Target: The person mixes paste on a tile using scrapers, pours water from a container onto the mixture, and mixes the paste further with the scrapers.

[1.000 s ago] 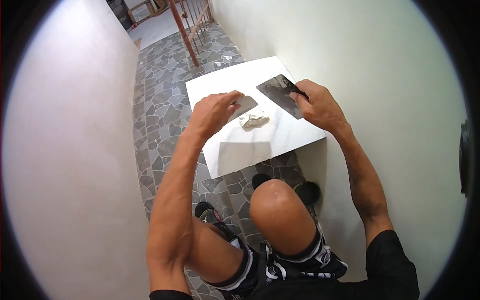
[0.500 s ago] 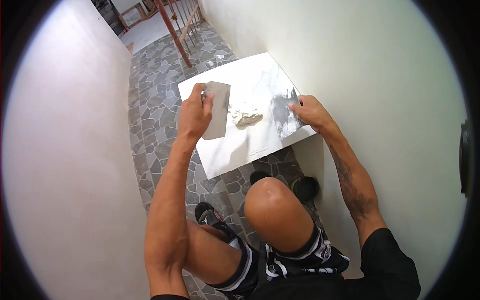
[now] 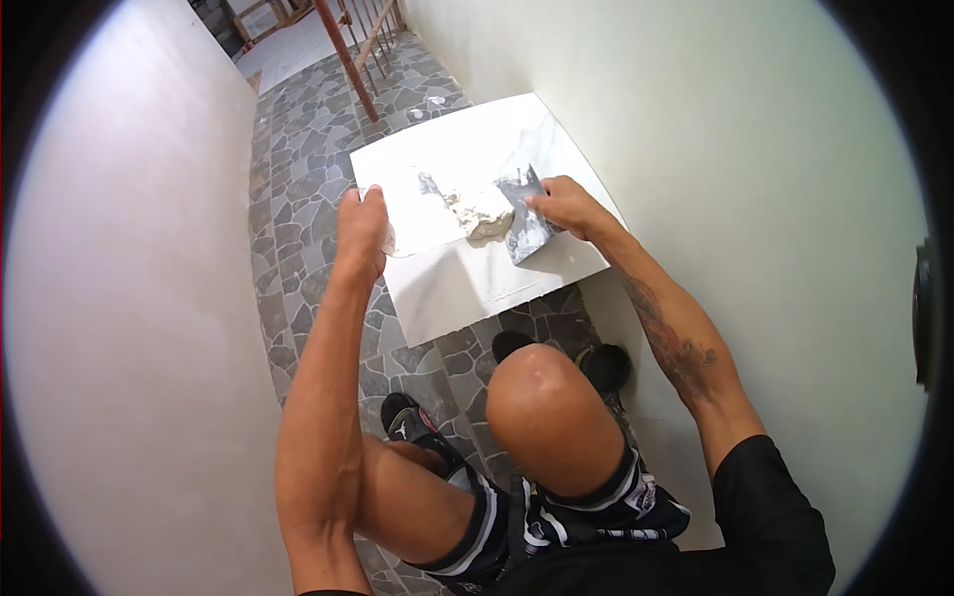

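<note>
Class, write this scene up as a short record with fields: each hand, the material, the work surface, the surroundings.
Left hand: grips a pale, thin, flat blade
Right hand: grips a dark grey, flat metal blade smeared with white
Material: off-white, rough lump of paste, between the two blades
Work surface: white, flat, four-cornered board, under the lump
Surroundings: grey stone-patterned floor; smooth, pale walls on both sides

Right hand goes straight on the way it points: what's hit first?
Likely the lump, met by the blade in the right hand. Blade and lump may already touch; depth is unclear.
</note>
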### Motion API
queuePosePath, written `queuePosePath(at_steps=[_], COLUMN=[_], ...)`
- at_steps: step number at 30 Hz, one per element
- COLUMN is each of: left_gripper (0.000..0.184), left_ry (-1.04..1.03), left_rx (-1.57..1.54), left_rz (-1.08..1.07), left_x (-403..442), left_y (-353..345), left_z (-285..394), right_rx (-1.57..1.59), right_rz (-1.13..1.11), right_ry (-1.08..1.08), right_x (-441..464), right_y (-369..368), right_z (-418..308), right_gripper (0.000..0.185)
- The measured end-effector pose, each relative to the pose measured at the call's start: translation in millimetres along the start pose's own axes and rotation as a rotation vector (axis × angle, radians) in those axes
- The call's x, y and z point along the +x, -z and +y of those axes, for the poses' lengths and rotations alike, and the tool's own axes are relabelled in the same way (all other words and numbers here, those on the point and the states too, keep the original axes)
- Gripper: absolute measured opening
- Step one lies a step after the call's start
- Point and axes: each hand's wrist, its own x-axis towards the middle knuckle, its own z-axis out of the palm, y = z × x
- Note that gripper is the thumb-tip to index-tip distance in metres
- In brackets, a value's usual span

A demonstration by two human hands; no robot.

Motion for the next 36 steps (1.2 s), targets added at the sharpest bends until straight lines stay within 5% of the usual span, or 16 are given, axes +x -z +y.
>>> queuePosePath(at_steps=[12,22,36], left_gripper=[0.034,0.038,0.037], left_ry=[0.041,-0.027,-0.033], left_rx=[-0.157,-0.218,-0.260], left_rz=[0.037,0.046,0.040], left_x=[10.6,-47.8,-90.1], left_y=[17.7,4.8,44.3], left_z=[-0.4,46.1,45.2], right_rx=[-1.187,-1.087,-1.092], right_rz=[0.120,0.398,0.256], right_ry=[0.829,1.103,1.114], right_x=[-31.8,-56.5,-85.7], right_y=[-50.8,-50.8,-56.3], right_z=[-28.5,0.5,22.3], right_gripper=[0.015,0.027,0.035])
